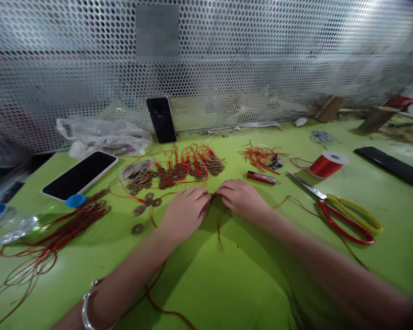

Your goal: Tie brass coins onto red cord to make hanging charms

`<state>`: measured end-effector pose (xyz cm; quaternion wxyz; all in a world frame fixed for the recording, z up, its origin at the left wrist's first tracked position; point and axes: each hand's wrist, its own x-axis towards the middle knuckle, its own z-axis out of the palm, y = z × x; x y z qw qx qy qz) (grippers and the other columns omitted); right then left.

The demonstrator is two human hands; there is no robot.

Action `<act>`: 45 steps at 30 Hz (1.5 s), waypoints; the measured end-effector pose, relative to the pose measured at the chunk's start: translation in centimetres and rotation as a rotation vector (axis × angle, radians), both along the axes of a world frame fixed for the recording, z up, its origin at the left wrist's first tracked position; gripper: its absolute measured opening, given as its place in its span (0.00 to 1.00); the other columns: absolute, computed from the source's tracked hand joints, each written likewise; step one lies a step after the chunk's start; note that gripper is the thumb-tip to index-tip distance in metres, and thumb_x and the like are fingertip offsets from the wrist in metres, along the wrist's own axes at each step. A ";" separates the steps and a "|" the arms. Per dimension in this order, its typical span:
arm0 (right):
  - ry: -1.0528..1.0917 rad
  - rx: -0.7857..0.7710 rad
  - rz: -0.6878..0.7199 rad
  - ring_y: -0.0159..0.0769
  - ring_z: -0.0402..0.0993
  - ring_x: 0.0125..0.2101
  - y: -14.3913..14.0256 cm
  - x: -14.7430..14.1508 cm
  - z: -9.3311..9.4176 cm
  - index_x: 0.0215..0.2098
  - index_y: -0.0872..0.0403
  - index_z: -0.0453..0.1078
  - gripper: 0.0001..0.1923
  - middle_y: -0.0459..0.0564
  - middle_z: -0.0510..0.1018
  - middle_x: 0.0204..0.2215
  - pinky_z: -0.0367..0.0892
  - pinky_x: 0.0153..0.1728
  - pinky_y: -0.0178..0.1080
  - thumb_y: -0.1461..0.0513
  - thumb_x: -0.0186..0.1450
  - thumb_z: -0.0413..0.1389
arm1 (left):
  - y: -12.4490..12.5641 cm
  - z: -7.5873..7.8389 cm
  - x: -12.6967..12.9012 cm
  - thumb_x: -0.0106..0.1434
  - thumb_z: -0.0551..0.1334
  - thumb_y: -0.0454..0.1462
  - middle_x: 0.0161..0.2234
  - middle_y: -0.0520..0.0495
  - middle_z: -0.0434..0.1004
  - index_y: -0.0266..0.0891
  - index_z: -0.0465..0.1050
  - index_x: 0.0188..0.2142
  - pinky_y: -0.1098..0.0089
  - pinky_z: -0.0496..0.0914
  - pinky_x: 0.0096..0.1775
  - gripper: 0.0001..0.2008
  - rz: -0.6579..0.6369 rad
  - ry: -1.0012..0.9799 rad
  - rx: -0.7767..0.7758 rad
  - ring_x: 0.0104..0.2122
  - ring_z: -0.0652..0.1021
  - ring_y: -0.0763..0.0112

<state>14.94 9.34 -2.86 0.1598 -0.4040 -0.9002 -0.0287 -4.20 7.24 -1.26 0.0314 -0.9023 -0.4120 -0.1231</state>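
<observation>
My left hand [189, 211] and my right hand [240, 197] meet fingertip to fingertip low over the green table. Both are closed in a pinch on a thin red cord [220, 231], whose loose end hangs down between them. More of the cord runs under my left forearm and out to the right. What exactly sits between the fingertips is too small to make out. Just beyond my hands lie rows of bronze-coloured coins [172, 176] strung with red cord loops. A few loose coins [136, 229] rest left of my left hand.
Right of my hands are scissors [344, 211], a red cord spool [326, 165], a lighter [260, 177] and cord scraps [259, 158]. On the left lie a phone [80, 175], a blue cap [75, 200] and a corded coin bundle [79, 220]. Another phone [161, 120] leans against the perforated metal screen [227, 55].
</observation>
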 end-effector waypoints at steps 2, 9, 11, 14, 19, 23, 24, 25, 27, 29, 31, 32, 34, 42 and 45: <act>0.010 0.003 -0.002 0.35 0.70 0.33 0.0 0.1 0.1 0.36 0.56 0.74 0.07 0.51 0.77 0.33 0.61 0.37 0.38 0.65 0.64 0.53 | 0.0 0.0 0.0 0.62 0.56 0.33 0.43 0.44 0.75 0.36 0.70 0.46 0.59 0.70 0.43 0.13 0.020 -0.026 0.007 0.43 0.73 0.60; 0.061 0.012 -0.007 0.35 0.71 0.33 0.2 0.3 0.3 0.35 0.56 0.74 0.07 0.51 0.77 0.32 0.61 0.36 0.37 0.65 0.64 0.53 | 0.0 -0.1 -0.2 0.62 0.56 0.33 0.42 0.44 0.74 0.38 0.72 0.44 0.60 0.69 0.42 0.11 0.014 -0.015 -0.013 0.43 0.73 0.60; 0.069 0.013 -0.006 0.35 0.71 0.32 0.2 0.4 0.3 0.35 0.56 0.74 0.07 0.50 0.77 0.32 0.60 0.36 0.37 0.65 0.64 0.53 | 0.0 -0.1 -0.2 0.62 0.56 0.33 0.41 0.44 0.74 0.38 0.72 0.44 0.60 0.69 0.42 0.11 0.009 -0.015 -0.005 0.43 0.73 0.60; 0.071 0.009 -0.006 0.35 0.71 0.32 0.2 0.4 0.3 0.35 0.56 0.74 0.07 0.50 0.77 0.32 0.60 0.36 0.38 0.65 0.64 0.53 | 0.1 -0.1 -0.3 0.62 0.56 0.33 0.41 0.44 0.75 0.39 0.73 0.43 0.60 0.69 0.42 0.11 0.004 -0.008 0.010 0.43 0.73 0.60; 0.076 -0.008 -0.014 0.35 0.71 0.33 0.2 0.5 0.4 0.36 0.56 0.74 0.08 0.50 0.77 0.32 0.60 0.36 0.37 0.65 0.64 0.52 | 0.0 -0.1 -0.3 0.61 0.57 0.32 0.42 0.44 0.74 0.38 0.73 0.44 0.60 0.69 0.41 0.12 -0.012 0.010 0.015 0.43 0.73 0.60; 0.073 -0.027 -0.018 0.35 0.71 0.34 0.0 0.5 0.6 0.36 0.56 0.74 0.09 0.51 0.77 0.33 0.60 0.37 0.38 0.64 0.65 0.51 | -0.1 0.0 -0.3 0.61 0.58 0.32 0.42 0.44 0.75 0.39 0.73 0.44 0.60 0.69 0.41 0.12 -0.019 0.012 0.012 0.43 0.73 0.60; 0.073 -0.032 -0.017 0.35 0.71 0.34 0.0 0.6 0.7 0.36 0.56 0.74 0.09 0.52 0.77 0.34 0.60 0.38 0.38 0.64 0.65 0.51 | -0.2 0.0 -0.3 0.61 0.57 0.32 0.42 0.45 0.75 0.39 0.73 0.44 0.60 0.69 0.41 0.12 -0.016 0.009 0.011 0.43 0.73 0.60; 0.074 -0.038 -0.017 0.36 0.71 0.34 0.0 0.6 0.7 0.37 0.56 0.74 0.10 0.52 0.77 0.34 0.60 0.38 0.38 0.64 0.65 0.51 | -0.2 0.0 -0.3 0.61 0.57 0.32 0.42 0.45 0.75 0.39 0.72 0.44 0.60 0.69 0.42 0.12 -0.009 0.002 0.012 0.43 0.73 0.60; 0.076 -0.046 -0.025 0.36 0.71 0.34 0.0 0.6 0.8 0.37 0.56 0.74 0.09 0.51 0.77 0.34 0.60 0.38 0.38 0.64 0.65 0.51 | -0.2 0.0 -0.3 0.62 0.56 0.32 0.42 0.44 0.75 0.38 0.71 0.46 0.60 0.69 0.43 0.13 0.014 -0.016 0.019 0.43 0.73 0.61; 0.085 -0.043 -0.040 0.36 0.71 0.34 0.1 0.7 0.8 0.37 0.56 0.73 0.08 0.51 0.77 0.33 0.60 0.37 0.38 0.64 0.65 0.52 | -0.2 0.0 -0.2 0.62 0.55 0.33 0.43 0.44 0.74 0.37 0.71 0.46 0.60 0.69 0.43 0.13 0.036 -0.026 0.022 0.43 0.73 0.61; 0.091 -0.033 -0.043 0.36 0.72 0.34 0.2 0.7 0.8 0.37 0.56 0.73 0.08 0.50 0.77 0.33 0.60 0.37 0.38 0.64 0.64 0.52 | -0.2 0.0 -0.1 0.62 0.56 0.33 0.43 0.44 0.74 0.37 0.71 0.45 0.60 0.69 0.43 0.13 0.035 -0.014 0.007 0.43 0.73 0.60; 0.094 -0.025 -0.041 0.36 0.72 0.34 0.2 0.7 0.8 0.36 0.56 0.73 0.07 0.50 0.77 0.33 0.60 0.37 0.38 0.65 0.64 0.53 | -0.1 0.0 -0.1 0.62 0.56 0.33 0.43 0.44 0.74 0.37 0.71 0.45 0.60 0.69 0.42 0.13 0.025 -0.006 -0.004 0.43 0.73 0.60; 0.096 -0.013 -0.036 0.36 0.72 0.34 0.2 0.7 0.7 0.36 0.56 0.73 0.07 0.50 0.77 0.33 0.60 0.36 0.37 0.65 0.64 0.53 | -0.1 0.0 -0.1 0.62 0.56 0.32 0.43 0.44 0.74 0.38 0.72 0.46 0.60 0.69 0.42 0.13 0.002 -0.001 -0.024 0.43 0.73 0.60; 0.098 -0.024 -0.036 0.34 0.71 0.33 0.2 0.6 0.8 0.36 0.56 0.73 0.07 0.50 0.77 0.32 0.59 0.35 0.37 0.65 0.64 0.53 | 0.3 -0.1 -0.3 0.63 0.55 0.33 0.43 0.46 0.74 0.41 0.73 0.45 0.61 0.68 0.45 0.13 -0.008 -0.054 -0.087 0.44 0.73 0.63; 0.094 -0.033 -0.043 0.35 0.71 0.33 0.3 0.6 0.9 0.36 0.56 0.73 0.07 0.50 0.77 0.33 0.59 0.36 0.37 0.65 0.64 0.53 | 0.5 0.0 -0.1 0.63 0.56 0.34 0.43 0.48 0.75 0.42 0.74 0.44 0.63 0.68 0.45 0.12 0.023 -0.047 -0.088 0.44 0.73 0.65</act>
